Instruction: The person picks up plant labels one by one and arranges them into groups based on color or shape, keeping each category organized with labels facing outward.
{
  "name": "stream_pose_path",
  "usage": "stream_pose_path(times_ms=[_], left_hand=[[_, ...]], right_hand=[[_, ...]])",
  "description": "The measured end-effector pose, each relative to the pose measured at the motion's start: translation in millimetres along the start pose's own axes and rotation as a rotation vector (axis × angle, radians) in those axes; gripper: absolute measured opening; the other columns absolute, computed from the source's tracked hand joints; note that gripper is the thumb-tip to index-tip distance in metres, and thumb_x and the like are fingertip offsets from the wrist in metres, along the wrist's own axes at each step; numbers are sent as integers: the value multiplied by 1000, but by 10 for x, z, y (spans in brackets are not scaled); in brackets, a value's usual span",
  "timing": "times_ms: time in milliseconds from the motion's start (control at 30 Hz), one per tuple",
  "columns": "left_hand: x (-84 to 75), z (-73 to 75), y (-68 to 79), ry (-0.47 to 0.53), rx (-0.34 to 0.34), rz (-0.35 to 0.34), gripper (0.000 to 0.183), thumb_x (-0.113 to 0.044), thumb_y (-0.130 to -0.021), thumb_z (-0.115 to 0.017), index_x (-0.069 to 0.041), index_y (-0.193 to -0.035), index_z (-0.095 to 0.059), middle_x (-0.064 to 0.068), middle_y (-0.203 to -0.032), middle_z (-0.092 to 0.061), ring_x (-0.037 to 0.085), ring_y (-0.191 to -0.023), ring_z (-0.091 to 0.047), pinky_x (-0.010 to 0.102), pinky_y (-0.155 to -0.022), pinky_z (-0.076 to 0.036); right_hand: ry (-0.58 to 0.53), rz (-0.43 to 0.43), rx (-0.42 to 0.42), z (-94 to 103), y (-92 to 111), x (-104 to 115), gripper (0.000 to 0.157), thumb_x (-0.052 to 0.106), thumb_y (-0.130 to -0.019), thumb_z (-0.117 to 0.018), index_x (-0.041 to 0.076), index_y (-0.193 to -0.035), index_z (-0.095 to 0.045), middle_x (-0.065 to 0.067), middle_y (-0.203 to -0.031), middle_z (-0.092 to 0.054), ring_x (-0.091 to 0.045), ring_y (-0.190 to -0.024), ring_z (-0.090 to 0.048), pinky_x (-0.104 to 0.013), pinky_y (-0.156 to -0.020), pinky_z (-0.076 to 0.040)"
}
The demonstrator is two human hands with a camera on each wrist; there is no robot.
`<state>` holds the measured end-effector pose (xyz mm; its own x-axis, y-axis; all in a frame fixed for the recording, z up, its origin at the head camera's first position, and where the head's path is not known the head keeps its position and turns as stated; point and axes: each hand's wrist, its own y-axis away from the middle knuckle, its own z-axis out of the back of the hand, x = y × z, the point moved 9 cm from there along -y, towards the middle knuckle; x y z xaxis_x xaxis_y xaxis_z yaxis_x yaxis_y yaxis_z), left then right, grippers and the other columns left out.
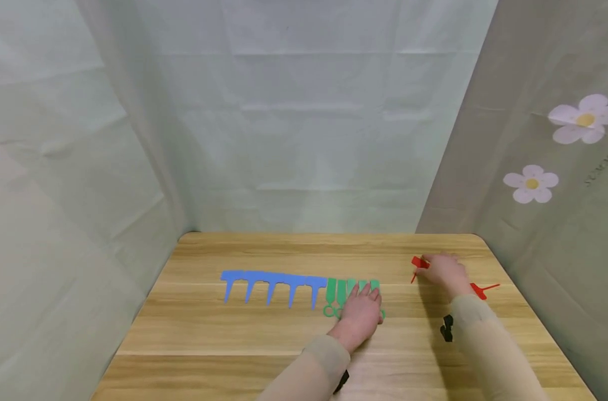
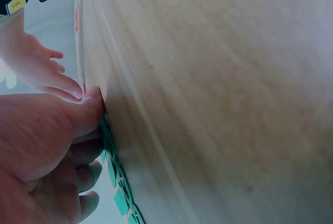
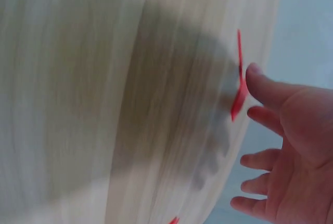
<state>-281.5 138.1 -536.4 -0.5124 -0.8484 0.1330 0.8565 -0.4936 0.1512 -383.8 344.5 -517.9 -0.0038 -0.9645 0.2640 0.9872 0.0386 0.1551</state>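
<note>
In the head view, my left hand (image 1: pixel 362 313) rests over the right part of a row of green tags (image 1: pixel 331 292) with ring ends, hiding several of them. Its thumb and fingertips lie at the tags in the left wrist view. My right hand (image 1: pixel 445 273) is over the far right of the table, fingers spread. Close by its thumb lies a red tag (image 1: pixel 417 262) with a thin stem. The right wrist view shows this red tag (image 3: pixel 239 96) right at the thumb tip, with nothing gripped. Another red tag (image 1: pixel 479 291) lies beside the right wrist, partly covered by it.
Blue T-shaped plant labels (image 1: pixel 268 277) lie edge to edge in a row, joining the green row's left end. The wooden table (image 1: pixel 193 345) has hanging sheets (image 1: pixel 304 139) behind it and at both sides.
</note>
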Motion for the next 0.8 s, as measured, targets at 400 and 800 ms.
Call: stream_pose_path(times_ms=[400,800], left_hand=[[5,1,-36,3,-3,9,58,-51,-104,-64,-28,-157,-58,-16,-165,-45,11,-157,-34,37,-129,-27],[9,3,-32,33,4,14,60,-50,-102,-67,-27,-156,-59,-15,-165,-45,11,-156,-35,36,-129,-26]], right_hand=[[46,-107,-45,22,-123,74,39,30,-98,-79,-1,-121,-73,-42,-127,-62,-70,-129,-43,-75,-94,-45],[11,-206,-21,-4,-166,49,39,25,-93,-80,3,-123,-70,-38,-121,-65,-62,-119,-48,-73,-95,-44]])
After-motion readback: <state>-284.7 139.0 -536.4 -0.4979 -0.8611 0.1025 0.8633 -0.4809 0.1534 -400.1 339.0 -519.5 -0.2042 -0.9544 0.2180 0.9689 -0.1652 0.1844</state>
